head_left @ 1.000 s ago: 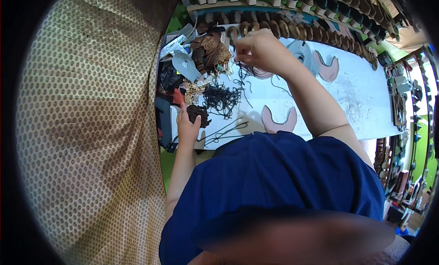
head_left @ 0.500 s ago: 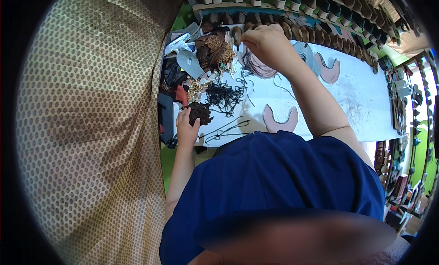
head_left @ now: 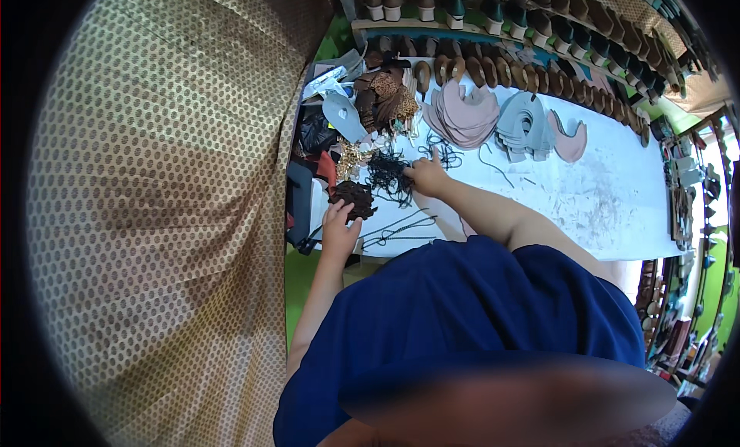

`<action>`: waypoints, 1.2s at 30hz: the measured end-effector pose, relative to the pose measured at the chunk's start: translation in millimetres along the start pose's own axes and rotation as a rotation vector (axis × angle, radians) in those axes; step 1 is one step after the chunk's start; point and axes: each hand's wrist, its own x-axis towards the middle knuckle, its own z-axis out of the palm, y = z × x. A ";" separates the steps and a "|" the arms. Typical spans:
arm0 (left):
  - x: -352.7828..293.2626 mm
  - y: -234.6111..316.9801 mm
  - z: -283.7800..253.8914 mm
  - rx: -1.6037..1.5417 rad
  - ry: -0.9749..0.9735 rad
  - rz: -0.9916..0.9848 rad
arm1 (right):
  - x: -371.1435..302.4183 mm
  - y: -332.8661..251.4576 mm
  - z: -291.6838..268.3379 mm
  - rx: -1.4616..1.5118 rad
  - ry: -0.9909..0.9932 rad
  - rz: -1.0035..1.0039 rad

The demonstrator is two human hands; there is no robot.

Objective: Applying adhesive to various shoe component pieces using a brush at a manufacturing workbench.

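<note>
My left hand [head_left: 339, 233] lies at the near left of the white table, its fingers apart and touching the edge of a dark brown bunch of strip-like pieces [head_left: 353, 200]. To the right, my right hand [head_left: 428, 177] is at the edge of a tangled heap of thin black cords [head_left: 388, 173]. One finger sticks out while the others curl in against the cords; how much cord they grip is hidden. A smaller tangle of black cords [head_left: 447, 154] lies just beyond that hand. Several loose cords [head_left: 401, 230] stretch across the table in front of me.
Stacks of curved pink pieces [head_left: 466, 115] and grey pieces [head_left: 524, 127] lie behind, with a pink U-shaped piece [head_left: 569, 139] farther right. Scraps and brown material [head_left: 378, 100] crowd the back left. Shoes [head_left: 493, 15] line the rear shelves. A patterned curtain [head_left: 169, 216] hangs at left.
My right hand has come down from above the far side of the table to the black cord heap, uncovering the pink and grey stacks. My left hand stays beside the brown bunch.
</note>
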 end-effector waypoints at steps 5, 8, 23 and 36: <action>-3.9 -7.7 -4.1 -0.040 -0.021 0.021 | 35.2 -7.0 -55.5 0.101 -0.025 -0.007; 1.3 -9.2 -10.5 -0.014 0.000 0.011 | 34.5 -16.5 -131.6 0.074 0.038 -0.136; 32.1 -11.1 -13.6 0.014 -0.011 0.110 | 44.2 -61.4 -196.4 0.345 0.292 -0.233; 17.2 -30.9 -23.1 -0.008 -0.057 0.037 | 18.4 37.9 -4.1 0.110 0.196 0.121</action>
